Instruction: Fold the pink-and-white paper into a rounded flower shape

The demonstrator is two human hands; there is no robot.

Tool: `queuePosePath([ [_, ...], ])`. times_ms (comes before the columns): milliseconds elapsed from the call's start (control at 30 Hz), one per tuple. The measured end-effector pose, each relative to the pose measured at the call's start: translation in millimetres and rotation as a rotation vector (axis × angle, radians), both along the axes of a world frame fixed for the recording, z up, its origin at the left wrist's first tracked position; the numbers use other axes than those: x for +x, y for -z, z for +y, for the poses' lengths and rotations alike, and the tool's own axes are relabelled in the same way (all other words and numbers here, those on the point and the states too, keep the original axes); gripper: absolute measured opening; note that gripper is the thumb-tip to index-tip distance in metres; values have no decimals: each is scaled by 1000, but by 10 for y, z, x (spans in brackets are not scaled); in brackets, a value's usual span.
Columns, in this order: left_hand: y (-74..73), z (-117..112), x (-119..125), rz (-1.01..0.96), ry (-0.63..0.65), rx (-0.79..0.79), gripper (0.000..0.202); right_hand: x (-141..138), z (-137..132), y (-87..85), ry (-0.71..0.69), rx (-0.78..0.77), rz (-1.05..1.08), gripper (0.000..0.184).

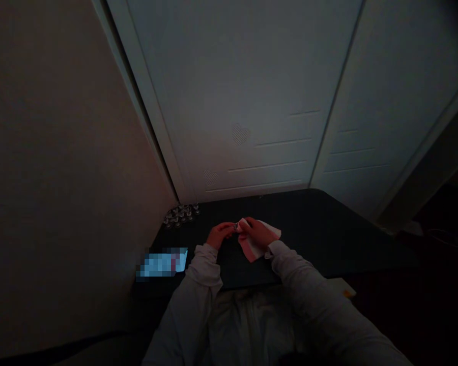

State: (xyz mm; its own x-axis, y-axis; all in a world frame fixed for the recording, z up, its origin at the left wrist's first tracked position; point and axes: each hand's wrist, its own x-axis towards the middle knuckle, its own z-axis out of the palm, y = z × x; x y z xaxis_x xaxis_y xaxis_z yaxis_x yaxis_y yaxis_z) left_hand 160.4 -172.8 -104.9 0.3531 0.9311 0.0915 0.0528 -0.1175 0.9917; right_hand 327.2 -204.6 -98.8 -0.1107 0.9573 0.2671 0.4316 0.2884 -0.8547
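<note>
My right hand [260,234] is closed around a pink and white cloth [251,251], whose loose part hangs below and to the right of the fingers. My left hand [219,235] pinches a small, shiny object [235,227] that meets the cloth's bunched left end. It is too small and dim to name. Both hands are close together over the dark table [313,244]. At the table's back left corner stands a cluster of several small, shiny, clear or metallic pieces [181,215].
A lit, blurred-out screen [162,264] lies at the table's left edge, beside my left forearm. White panels [248,91] rise behind the table, and a wall [68,168] borders it on the left. A pale flat object [340,287] shows past the front edge, by my right sleeve.
</note>
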Motion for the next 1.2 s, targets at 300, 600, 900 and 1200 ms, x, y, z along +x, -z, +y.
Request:
queuePosePath([
  [300,34,40,3,-28,-11,-47,34,12,37,61,-7,-14,57,29],
  [600,70,75,-7,-66,-25,-96,36,11,68,96,3,-41,98,26],
  [900,74,80,-12,-74,-38,-91,35,-5,51,103,-72,-101,158,20],
  [1200,50,52,2,-38,1,-56,34,3,73,128,-30,-14,120,18],
])
